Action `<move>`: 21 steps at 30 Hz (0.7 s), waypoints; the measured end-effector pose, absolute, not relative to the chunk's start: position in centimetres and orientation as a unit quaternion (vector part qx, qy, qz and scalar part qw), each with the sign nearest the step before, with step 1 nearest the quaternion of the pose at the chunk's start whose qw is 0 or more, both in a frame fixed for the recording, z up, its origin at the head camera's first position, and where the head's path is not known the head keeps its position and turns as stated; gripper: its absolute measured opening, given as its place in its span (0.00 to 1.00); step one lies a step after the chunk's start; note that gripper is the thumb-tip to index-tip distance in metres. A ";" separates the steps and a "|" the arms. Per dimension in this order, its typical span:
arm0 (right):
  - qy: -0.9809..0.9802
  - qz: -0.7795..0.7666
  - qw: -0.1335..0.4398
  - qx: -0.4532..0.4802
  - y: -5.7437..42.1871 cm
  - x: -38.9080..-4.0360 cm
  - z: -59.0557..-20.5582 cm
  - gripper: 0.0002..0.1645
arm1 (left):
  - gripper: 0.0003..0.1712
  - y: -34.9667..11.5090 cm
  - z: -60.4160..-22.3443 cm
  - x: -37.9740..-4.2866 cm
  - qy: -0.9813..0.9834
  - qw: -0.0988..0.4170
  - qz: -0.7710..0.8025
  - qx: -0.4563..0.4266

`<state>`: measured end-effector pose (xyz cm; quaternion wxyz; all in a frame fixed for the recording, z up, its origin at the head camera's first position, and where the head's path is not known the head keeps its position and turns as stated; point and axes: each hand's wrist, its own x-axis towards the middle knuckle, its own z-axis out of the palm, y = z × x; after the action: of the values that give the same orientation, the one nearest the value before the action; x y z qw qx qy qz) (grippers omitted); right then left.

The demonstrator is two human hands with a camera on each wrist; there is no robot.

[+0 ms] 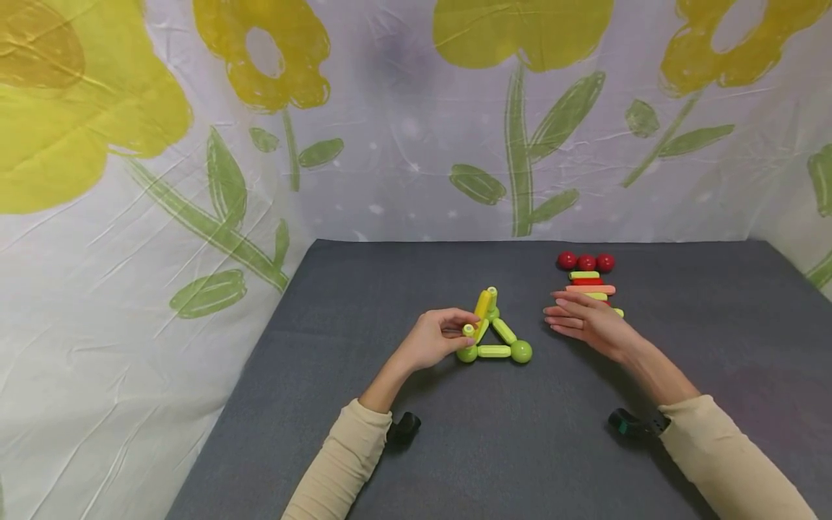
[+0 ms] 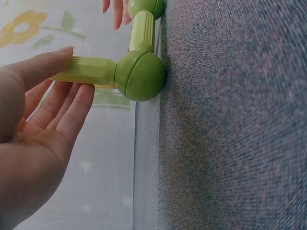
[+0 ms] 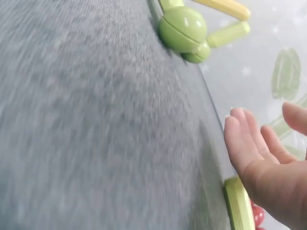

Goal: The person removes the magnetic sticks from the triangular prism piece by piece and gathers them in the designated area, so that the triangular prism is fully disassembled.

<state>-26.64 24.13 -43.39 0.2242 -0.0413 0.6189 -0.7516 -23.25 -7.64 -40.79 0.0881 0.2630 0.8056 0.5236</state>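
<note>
my left hand (image 1: 437,338) has a thumb-and-finger pinch on the upright green rod (image 2: 91,71) at the near-left ball (image 1: 466,354); my right hand (image 1: 594,325) has its fingers out straight, holding nothing, by the rod row (image 1: 589,289) toward the worktop (image 1: 520,440)'s far right corner. triangle frame (image 1: 494,352) sits mid-worktop, short of the far edge. main risk: side load from my pinch pops the rod off its ball or tips the frame, since neither hand braces the rest. yellow rod (image 1: 482,304) leans by my left fingertips; can't tell if i've got it. if it's loose, a small finger shift could drop it and knock the far upright rod (image 1: 492,296). a careless right-hand sweep could scatter rods or roll the red balls (image 1: 586,263) toward the far edge.
</note>
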 end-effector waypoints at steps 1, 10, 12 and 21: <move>0.618 -0.752 0.225 -0.042 23.8 -26.8 -43.4 0.41 | 0.20 -7.7 -41.2 -23.5 0.804 0.088 0.526 0.261; 0.633 -0.738 0.226 -0.063 21.1 -28.0 -43.8 0.38 | 0.19 -7.8 -42.9 -24.4 0.801 0.083 0.535 0.257; 0.637 -0.734 0.225 -0.065 20.6 -28.3 -43.9 0.38 | 0.19 -7.8 -42.9 -24.4 0.801 0.081 0.534 0.258; 0.662 -0.713 0.218 -0.079 18.6 -29.7 -44.1 0.37 | 0.18 -7.8 -42.1 -24.0 0.802 0.083 0.532 0.260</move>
<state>-29.67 18.57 -44.14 0.2185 -0.0787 0.6621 -0.7125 -23.96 -7.83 -42.06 0.0827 0.2598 0.8018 0.5318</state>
